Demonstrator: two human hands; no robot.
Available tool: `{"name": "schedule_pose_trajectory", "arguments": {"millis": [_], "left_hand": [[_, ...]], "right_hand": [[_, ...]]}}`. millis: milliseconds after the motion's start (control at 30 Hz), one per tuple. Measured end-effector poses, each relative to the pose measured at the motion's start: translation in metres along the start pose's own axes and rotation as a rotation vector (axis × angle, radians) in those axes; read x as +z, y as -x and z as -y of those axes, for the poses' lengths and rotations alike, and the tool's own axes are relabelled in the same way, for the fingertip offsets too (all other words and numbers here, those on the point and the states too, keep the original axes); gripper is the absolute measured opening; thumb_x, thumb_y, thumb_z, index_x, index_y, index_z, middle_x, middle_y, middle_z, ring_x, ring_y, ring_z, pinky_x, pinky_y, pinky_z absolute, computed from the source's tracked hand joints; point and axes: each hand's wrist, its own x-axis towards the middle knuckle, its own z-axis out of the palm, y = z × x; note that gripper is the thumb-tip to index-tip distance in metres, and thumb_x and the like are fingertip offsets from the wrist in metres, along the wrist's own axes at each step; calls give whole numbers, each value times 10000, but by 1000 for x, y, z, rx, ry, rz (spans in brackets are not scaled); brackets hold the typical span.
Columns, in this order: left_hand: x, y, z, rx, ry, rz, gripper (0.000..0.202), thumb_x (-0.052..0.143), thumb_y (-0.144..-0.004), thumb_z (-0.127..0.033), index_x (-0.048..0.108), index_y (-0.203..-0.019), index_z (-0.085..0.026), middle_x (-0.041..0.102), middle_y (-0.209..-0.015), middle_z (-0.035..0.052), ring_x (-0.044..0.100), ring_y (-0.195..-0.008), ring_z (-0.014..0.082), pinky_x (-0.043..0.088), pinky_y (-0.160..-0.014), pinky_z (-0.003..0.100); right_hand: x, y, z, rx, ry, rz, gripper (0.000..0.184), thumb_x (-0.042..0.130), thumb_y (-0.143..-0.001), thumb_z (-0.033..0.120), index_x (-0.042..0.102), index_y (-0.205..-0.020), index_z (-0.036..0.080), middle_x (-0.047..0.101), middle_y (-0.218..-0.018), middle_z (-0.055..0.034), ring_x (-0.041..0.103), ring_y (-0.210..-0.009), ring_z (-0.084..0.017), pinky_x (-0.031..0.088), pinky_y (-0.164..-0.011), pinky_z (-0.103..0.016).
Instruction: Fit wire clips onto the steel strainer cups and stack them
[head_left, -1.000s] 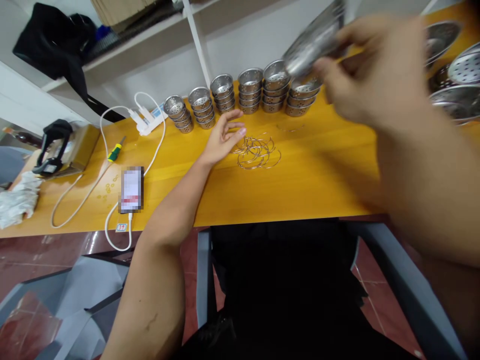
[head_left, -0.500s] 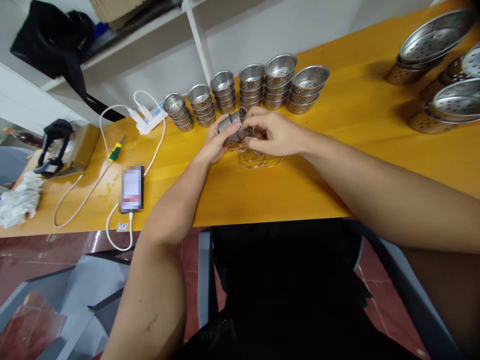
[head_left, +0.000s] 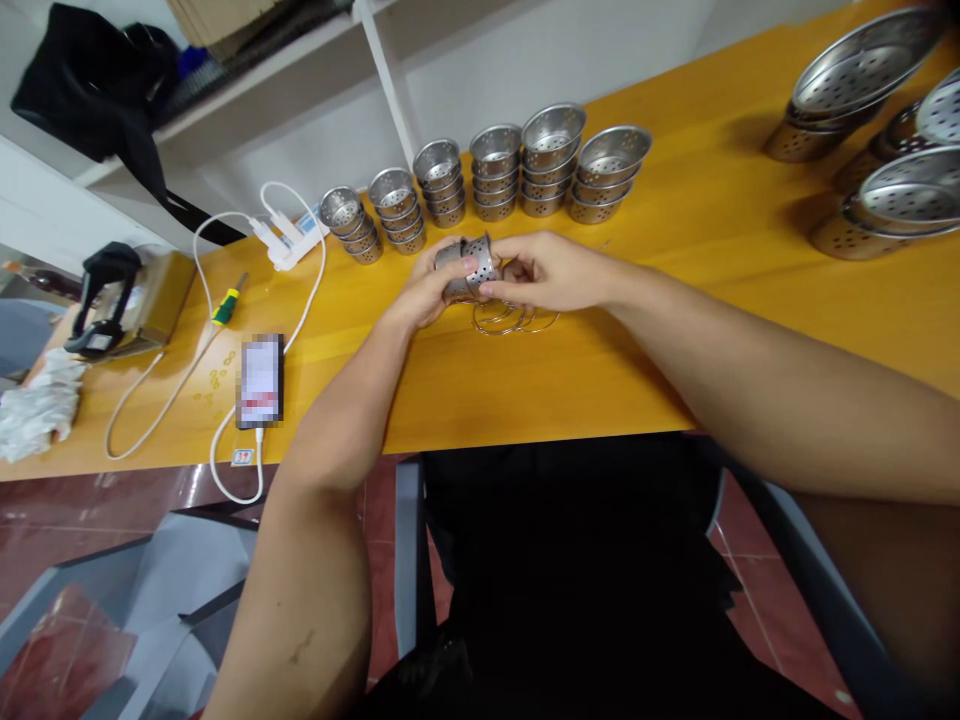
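My left hand (head_left: 429,287) is wrapped round a perforated metal cup (head_left: 478,262), which lies on its side above the table, thumb on top. A seam or second rim crosses its middle, so it looks like two nested cups. At the cup's right end is my right hand (head_left: 553,270), its fingers curled and its thumb touching the lower edge; the fingertips are partly hidden. Thin wire rings (head_left: 517,322) lie on the table just below both hands. Behind them stands a row of stacked perforated cups (head_left: 495,172).
Larger stacks of perforated cups (head_left: 862,95) stand at the right on the yellow table (head_left: 517,395). To the left are a phone (head_left: 260,382) on a white cable, a green-yellow screwdriver (head_left: 226,303), a power strip (head_left: 296,243), small yellow rings (head_left: 215,378) and a box (head_left: 165,300).
The cup in my left hand shows more of its perforated side, and my right fingers have shifted slightly at its right end. The whole view has moved a little.
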Motion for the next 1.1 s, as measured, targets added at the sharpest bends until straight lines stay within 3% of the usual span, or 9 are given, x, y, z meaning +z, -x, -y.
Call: {"name": "schedule_pose_trajectory", "arguments": {"millis": [100,233,400,567,700,800,900,967,1100], "left_hand": [[-6,-4,-2,10,3,2,774,1162,-658,-667,832,-1242,-281,899,-1167,56,909,-1054,287,836,-1066,573],[-9,-5,-6,11,6,52,770,1149,-648,-671,863,-1252,-289,899,-1227,57,899,-1055,288,837,-1056,614],[-10,-2,-9,21,8,48,758,1170,-576,-634,901,-1187,-276,907,-1213,63,868,-1048,261,826,-1018,525],[-13,-2,-12,55,-29,68,812,1162,-592,-705,890,-1225,-276,896,-1256,77,884,-1129,295,798,-1154,592],[-16,-4,-12,57,-49,86,833,1155,-573,-722,888,-1231,-287,892,-1243,71,891,-1130,305,799,-1126,586],[-16,-5,-10,51,-55,89,835,1129,-608,-752,866,-1257,-297,885,-1280,86,893,-1245,368,774,-1166,642],[-16,-8,-4,86,-68,29,852,1099,-666,-817,839,-1290,-298,861,-1271,93,873,-1365,414,733,-1239,689],[-19,-13,1,122,-71,-49,874,1115,-670,-834,824,-1298,-300,851,-1282,92,850,-1431,414,704,-1298,683],[-30,-25,10,183,-28,-232,915,1149,-654,-852,798,-1308,-318,845,-1384,78,806,-1505,369,657,-1374,628]], "right_hand": [[-10,0,7,-20,50,-26,648,1039,-1070,828,738,-1007,258,674,-923,-16,561,-799,-191,479,-718,-353],[-24,1,13,-30,85,-24,701,982,-1055,972,839,-993,289,721,-995,-61,646,-907,-251,588,-840,-426],[-21,-2,12,-37,117,-55,820,958,-978,1102,807,-898,300,727,-961,-70,668,-952,-290,650,-961,-509],[-16,-6,6,-46,49,-77,898,963,-927,1158,764,-859,285,672,-900,-47,607,-877,-250,595,-875,-445],[-17,-8,-3,-20,-14,-87,926,969,-923,1160,741,-863,264,627,-844,-22,531,-799,-206,488,-743,-372],[-18,-9,-3,6,-76,-121,946,952,-906,1186,734,-885,266,656,-852,-31,565,-811,-218,539,-750,-378],[-21,-6,0,22,-238,-166,954,957,-902,1174,657,-855,270,686,-883,-55,679,-872,-266,653,-832,-447],[-25,-4,-3,18,-260,-199,924,939,-957,1138,648,-851,268,679,-880,-57,683,-855,-268,655,-825,-463],[-30,1,-25,35,99,-123,760,934,-1072,989,802,-934,254,709,-852,-47,569,-778,-214,536,-765,-412]]}}
